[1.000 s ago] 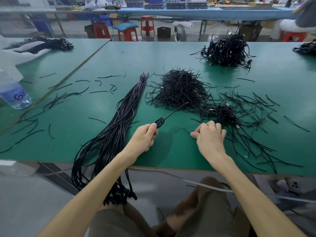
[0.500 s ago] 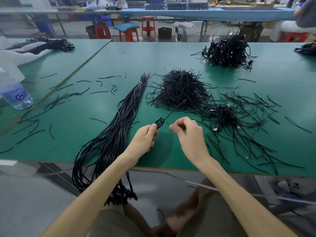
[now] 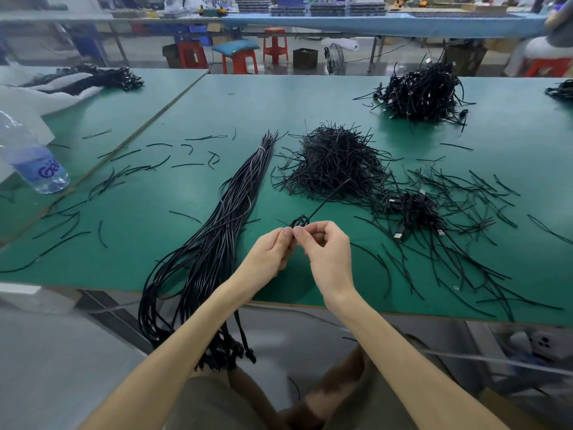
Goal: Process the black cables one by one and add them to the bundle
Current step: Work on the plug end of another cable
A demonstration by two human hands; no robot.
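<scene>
The right hand (image 3: pixel 328 254) has crossed to meet the left hand (image 3: pixel 269 256). Both pinch one black cable (image 3: pixel 324 202) above the green table's (image 3: pixel 279 103) near edge. The bundle (image 3: pixel 223 231) overhangs that edge at left, a loose heap (image 3: pixel 335 162) lies right, and red stools (image 3: pixel 275 46) stand beyond.

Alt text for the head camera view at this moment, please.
The left hand and right hand pinch one thin black cable above a green table. A long cable bundle lies to their left, hanging over the near edge; a heap of short black strands sits beyond.
</scene>
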